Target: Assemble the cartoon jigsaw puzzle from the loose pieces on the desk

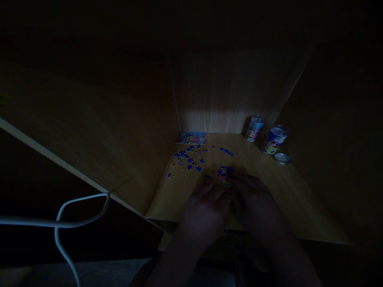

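My left hand [209,205] is closed, fingers bent down at the edge of a small yellow jigsaw piece [227,184]. Across from it my right hand [255,199] has its fingers curled against the same yellow part; the fingertips are partly hidden. Just beyond both hands lies a small joined section of puzzle [225,172], blue with pink. A dark-and-yellow piece [207,178] lies by the left knuckles. Farther left, several loose blue and yellow jigsaw pieces [190,156] are scattered, with a short joined blue strip [226,151] to their right.
A picture card [191,138] with cartoon figures lies at the back left. Two printed cans [254,128] with clear tops stand back right, beside a round lid [282,158]. Wooden panels [209,91] enclose the desktop [167,203]. A white cable [60,223] loops at lower left. Light is dim.
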`<state>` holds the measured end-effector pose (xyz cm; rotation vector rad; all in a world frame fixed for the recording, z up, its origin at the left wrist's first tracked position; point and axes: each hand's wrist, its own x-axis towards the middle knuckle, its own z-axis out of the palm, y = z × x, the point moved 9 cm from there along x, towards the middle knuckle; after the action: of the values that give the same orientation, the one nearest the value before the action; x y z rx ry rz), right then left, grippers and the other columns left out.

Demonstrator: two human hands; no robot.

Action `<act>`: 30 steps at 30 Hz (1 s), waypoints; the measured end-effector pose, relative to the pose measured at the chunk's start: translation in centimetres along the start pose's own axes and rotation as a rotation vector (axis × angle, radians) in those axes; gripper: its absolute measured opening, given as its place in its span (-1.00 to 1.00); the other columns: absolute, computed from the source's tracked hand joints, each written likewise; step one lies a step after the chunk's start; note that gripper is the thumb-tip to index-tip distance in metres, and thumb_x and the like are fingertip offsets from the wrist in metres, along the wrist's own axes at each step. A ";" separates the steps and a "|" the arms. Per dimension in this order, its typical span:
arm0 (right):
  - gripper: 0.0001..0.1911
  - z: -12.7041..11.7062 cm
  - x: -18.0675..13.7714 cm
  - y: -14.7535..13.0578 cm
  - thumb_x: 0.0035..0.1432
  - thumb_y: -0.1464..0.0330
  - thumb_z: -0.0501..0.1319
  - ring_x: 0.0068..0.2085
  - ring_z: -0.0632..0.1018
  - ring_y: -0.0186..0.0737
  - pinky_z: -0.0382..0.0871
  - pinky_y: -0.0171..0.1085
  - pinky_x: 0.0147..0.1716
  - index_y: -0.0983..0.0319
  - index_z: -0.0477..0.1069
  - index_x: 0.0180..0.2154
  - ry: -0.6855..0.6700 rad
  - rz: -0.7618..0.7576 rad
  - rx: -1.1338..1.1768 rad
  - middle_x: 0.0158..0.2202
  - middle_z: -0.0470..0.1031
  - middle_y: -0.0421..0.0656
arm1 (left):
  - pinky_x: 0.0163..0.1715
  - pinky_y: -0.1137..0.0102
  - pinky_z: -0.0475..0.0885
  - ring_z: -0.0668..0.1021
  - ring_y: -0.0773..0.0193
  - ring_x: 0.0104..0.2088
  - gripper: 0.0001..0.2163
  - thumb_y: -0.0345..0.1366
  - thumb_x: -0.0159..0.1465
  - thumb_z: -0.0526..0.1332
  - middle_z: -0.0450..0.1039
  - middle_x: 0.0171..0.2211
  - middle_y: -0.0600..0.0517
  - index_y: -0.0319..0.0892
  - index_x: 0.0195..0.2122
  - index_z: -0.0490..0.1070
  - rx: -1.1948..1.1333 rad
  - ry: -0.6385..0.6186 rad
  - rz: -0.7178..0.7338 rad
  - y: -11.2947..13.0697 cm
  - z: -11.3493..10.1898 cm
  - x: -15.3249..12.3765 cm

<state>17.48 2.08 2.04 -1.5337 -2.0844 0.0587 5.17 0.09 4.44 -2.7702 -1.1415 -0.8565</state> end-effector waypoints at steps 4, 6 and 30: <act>-0.67 0.0 0.0 0.0 0.44 0.30 0.18 0.15 0.60 0.14 0.50 0.20 0.19 0.16 0.57 0.14 0.013 0.002 -0.012 0.14 0.65 0.02 | 0.01 0.05 0.61 0.63 -0.01 -0.04 -0.81 -0.52 0.36 0.31 0.65 -0.07 -0.09 -0.15 -0.06 0.59 0.046 -0.049 -0.097 -2.0 -0.9 -0.3; -0.68 -0.1 0.1 0.0 0.44 0.30 0.19 0.14 0.60 0.14 0.51 0.20 0.19 0.17 0.58 0.12 0.018 0.009 -0.016 0.14 0.65 0.02 | 0.00 0.04 0.61 0.63 -0.01 -0.03 -0.76 -0.57 0.35 0.29 0.65 -0.04 -0.09 -0.14 -0.04 0.60 0.065 -0.050 -0.175 -3.8 -1.4 -0.6; -0.52 0.7 -0.1 -0.2 0.49 0.16 0.19 0.36 0.46 0.19 0.38 0.26 0.32 0.04 0.44 0.35 -0.063 -0.053 -0.081 0.39 0.46 -0.02 | 0.28 -0.11 0.42 0.54 -0.13 0.22 -0.72 -0.20 0.52 0.27 0.58 0.16 -0.13 -0.14 0.19 0.52 0.045 -0.141 -0.231 -5.3 -0.3 -0.1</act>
<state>17.05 2.13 1.45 -1.5405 -2.2002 0.0034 1.53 3.83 3.72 -2.7369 -1.5073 -0.6485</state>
